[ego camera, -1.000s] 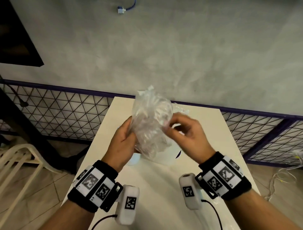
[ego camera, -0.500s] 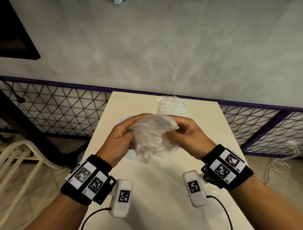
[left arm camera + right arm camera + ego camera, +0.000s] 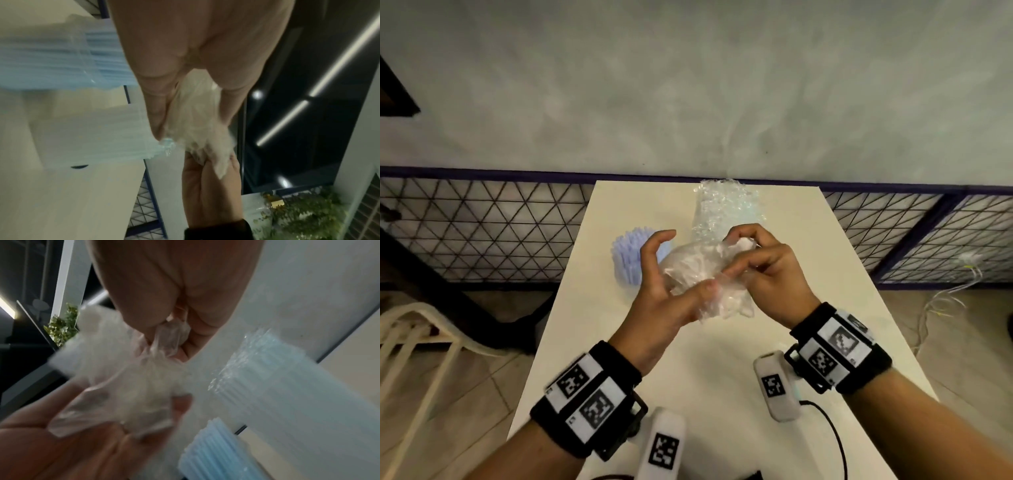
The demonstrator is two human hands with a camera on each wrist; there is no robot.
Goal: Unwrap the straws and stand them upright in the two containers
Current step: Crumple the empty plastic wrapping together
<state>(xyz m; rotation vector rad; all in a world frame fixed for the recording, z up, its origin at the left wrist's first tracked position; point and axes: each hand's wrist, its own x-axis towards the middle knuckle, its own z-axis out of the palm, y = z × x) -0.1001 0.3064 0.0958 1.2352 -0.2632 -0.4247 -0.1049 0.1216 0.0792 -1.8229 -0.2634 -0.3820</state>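
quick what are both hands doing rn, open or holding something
Left hand: holding the crumpled plastic wrapper, thumb pinching it, the other fingers spread.
Right hand: closed on the same wrapper, fingers pinching its upper end.

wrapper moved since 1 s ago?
Yes. The clear wrapper has dropped from up against the purple wall rail to lower over the table, and it is crumpled between both hands.

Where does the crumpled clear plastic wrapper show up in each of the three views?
Head: crumpled wrapper mid-frame, between both hands, over the table.
Left wrist: wrapper centre, below the fingers.
Right wrist: wrapper centre-left, above the left hand's palm.
Shared landmark: the blue straws, left in head, bottom right in right wrist.
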